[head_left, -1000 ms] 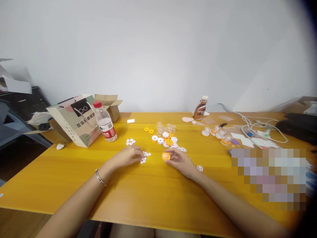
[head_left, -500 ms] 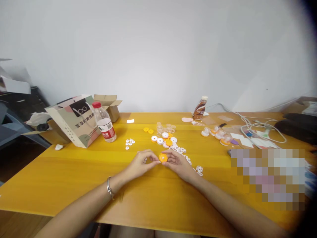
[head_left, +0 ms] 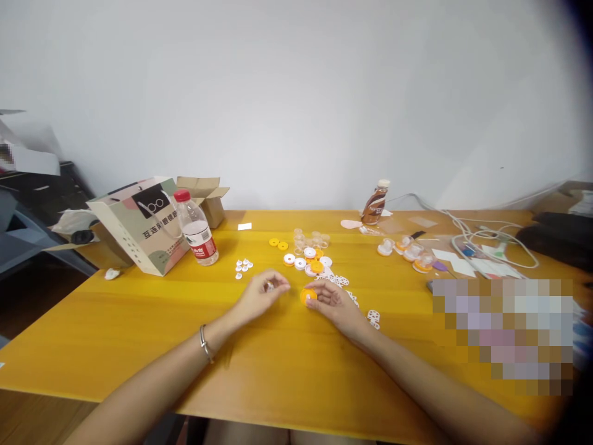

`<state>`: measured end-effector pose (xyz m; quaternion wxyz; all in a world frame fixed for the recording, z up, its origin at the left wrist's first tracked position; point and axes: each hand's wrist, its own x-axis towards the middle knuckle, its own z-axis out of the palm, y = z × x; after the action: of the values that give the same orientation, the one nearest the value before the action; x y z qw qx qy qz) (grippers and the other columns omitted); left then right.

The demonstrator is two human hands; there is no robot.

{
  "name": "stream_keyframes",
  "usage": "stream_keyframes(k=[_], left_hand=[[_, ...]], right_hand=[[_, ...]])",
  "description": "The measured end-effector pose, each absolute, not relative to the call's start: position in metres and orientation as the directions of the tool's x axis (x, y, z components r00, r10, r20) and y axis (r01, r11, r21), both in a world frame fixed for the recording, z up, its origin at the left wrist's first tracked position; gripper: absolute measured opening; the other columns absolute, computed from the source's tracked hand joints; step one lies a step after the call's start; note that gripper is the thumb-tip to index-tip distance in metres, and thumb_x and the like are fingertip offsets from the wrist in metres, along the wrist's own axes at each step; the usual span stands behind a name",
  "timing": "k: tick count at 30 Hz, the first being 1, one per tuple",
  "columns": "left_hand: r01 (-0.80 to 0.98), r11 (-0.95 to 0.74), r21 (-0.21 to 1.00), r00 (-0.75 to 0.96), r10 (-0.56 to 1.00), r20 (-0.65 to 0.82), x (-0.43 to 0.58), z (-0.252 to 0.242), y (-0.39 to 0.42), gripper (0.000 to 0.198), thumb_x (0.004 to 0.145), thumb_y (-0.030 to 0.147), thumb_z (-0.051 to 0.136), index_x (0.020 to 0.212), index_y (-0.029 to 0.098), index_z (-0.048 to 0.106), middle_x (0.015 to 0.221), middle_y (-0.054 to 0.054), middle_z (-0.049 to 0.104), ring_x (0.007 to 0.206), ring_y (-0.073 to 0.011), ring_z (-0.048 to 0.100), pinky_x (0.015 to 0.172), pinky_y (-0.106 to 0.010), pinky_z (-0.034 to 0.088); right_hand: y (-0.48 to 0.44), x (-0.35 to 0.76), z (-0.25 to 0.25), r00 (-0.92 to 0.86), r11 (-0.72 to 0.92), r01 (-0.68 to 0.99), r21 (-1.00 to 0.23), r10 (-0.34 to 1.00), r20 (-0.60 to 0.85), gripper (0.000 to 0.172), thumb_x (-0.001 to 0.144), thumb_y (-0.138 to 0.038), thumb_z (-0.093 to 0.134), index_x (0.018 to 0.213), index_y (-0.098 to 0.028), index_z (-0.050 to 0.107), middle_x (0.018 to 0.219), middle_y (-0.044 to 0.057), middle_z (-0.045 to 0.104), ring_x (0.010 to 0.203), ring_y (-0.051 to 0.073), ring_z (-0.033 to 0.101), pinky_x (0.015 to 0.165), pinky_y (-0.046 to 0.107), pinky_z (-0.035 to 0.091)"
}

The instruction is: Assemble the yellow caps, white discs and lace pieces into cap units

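My right hand point(head_left: 334, 304) grips a round orange plastic disc point(head_left: 307, 296) at its edge, between thumb and fingers. Just left of it, apart from the disc, is my left hand point(head_left: 263, 293), wearing a silver bracelet. Its thumb and forefinger come together, and a small pale spot shows within the curled fingers, too small to make out. Several small white knob-like pieces point(head_left: 243, 265) lie beyond my left hand. Past both hands is a cluster of white discs point(head_left: 300, 264) and orange discs point(head_left: 317, 267). White openwork pieces point(head_left: 340, 280) are strewn beside my right hand.
Clear plastic cups point(head_left: 319, 239) and yellow discs point(head_left: 278, 245) lie farther back. At left stand a water bottle point(head_left: 198, 232), a paper bag point(head_left: 155, 228) and a cardboard box point(head_left: 210, 201). A brown drink bottle point(head_left: 375, 204), orange-based clear pieces point(head_left: 422, 262) and white cables point(head_left: 463, 230) are at right.
My left hand has let go of the orange disc and drawn back to the left. The disc stays in my right hand, turned slightly.
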<state>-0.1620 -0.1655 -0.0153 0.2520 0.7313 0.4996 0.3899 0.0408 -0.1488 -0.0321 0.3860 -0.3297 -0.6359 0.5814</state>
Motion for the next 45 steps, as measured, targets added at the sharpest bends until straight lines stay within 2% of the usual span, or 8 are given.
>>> stream_keyframes(k=[13,19,22,25,30,32,41,45], left_hand=[[0.823,-0.509,0.253,0.430,0.848,0.310,-0.177,-0.024,-0.149,0.017,0.082,0.028,0.050,0.080,0.020,0.065,0.081,-0.003,0.061,0.079,-0.0154,0.052,0.072,-0.026,0.036],[0.749,-0.634,-0.194,0.658,0.674,0.337,-0.176,-0.023,-0.149,0.023,0.086,0.024,0.040,0.078,0.017,0.061,0.074,-0.005,0.059,0.074,-0.0161,0.049,0.067,-0.029,0.033],[0.702,-0.660,-0.268,0.708,0.607,0.360,-0.176,-0.022,-0.150,0.025,0.087,0.022,0.038,0.077,0.016,0.060,0.070,-0.005,0.058,0.069,-0.0148,0.050,0.063,-0.027,0.033],[0.711,-0.689,-0.143,0.677,0.614,0.407,-0.175,-0.024,-0.153,0.025,0.087,0.023,0.038,0.081,0.016,0.062,0.066,-0.004,0.060,0.061,-0.0124,0.052,0.060,-0.025,0.035],[0.637,-0.620,0.457,0.488,0.784,0.383,-0.164,-0.022,-0.164,0.020,0.083,0.022,0.045,0.092,0.018,0.063,0.077,-0.001,0.067,0.061,-0.0090,0.058,0.058,-0.017,0.042],[0.564,-0.565,0.602,0.453,0.821,0.346,-0.158,-0.018,-0.168,0.019,0.081,0.022,0.048,0.090,0.018,0.064,0.080,-0.001,0.068,0.065,-0.0098,0.060,0.061,-0.017,0.044],[0.450,-0.456,0.768,0.239,0.890,0.388,-0.147,-0.008,-0.178,0.023,0.078,0.024,0.054,0.100,0.019,0.059,0.082,-0.002,0.067,0.074,-0.0131,0.062,0.070,-0.023,0.047],[0.403,-0.472,0.784,0.243,0.881,0.406,-0.144,-0.011,-0.176,0.011,0.077,0.022,0.055,0.079,0.018,0.064,0.081,-0.003,0.065,0.077,-0.0141,0.059,0.075,-0.025,0.045]], right_hand=[[-0.153,0.040,-0.026,-0.458,0.093,-0.040,-0.995,0.883,0.101,0.027,0.069,-0.032,0.062,0.091,-0.021,0.051,0.075,-0.002,0.055,0.064,0.011,0.056,0.064,0.026,0.045],[-0.156,0.039,-0.026,-0.487,0.056,-0.101,-0.993,0.868,0.098,0.030,0.069,-0.033,0.062,0.094,-0.020,0.052,0.077,-0.001,0.055,0.063,0.011,0.060,0.066,0.028,0.047],[-0.157,0.039,-0.023,-0.495,0.062,-0.082,-0.995,0.864,0.094,0.029,0.070,-0.034,0.061,0.096,-0.021,0.054,0.075,-0.001,0.056,0.067,0.013,0.060,0.070,0.030,0.047],[-0.158,0.040,-0.021,-0.501,0.056,-0.067,-0.996,0.862,0.082,0.030,0.070,-0.034,0.061,0.097,-0.021,0.055,0.074,-0.001,0.058,0.068,0.013,0.060,0.072,0.031,0.047],[-0.157,0.039,-0.023,-0.495,0.041,-0.077,-0.996,0.866,0.074,0.028,0.070,-0.031,0.061,0.096,-0.020,0.057,0.068,-0.002,0.058,0.063,0.010,0.058,0.068,0.028,0.047],[-0.157,0.039,-0.023,-0.494,0.033,-0.068,-0.997,0.867,0.062,0.026,0.070,-0.030,0.061,0.095,-0.020,0.057,0.069,-0.002,0.059,0.063,0.011,0.058,0.067,0.027,0.047],[-0.159,0.037,-0.024,-0.510,0.006,-0.070,-0.998,0.859,0.041,0.030,0.067,-0.029,0.063,0.095,-0.021,0.058,0.078,0.000,0.061,0.069,0.012,0.059,0.074,0.032,0.048],[-0.159,0.035,-0.027,-0.519,0.008,-0.059,-0.998,0.854,0.037,0.031,0.068,-0.030,0.062,0.096,-0.021,0.057,0.080,0.000,0.060,0.070,0.012,0.059,0.074,0.032,0.048]])
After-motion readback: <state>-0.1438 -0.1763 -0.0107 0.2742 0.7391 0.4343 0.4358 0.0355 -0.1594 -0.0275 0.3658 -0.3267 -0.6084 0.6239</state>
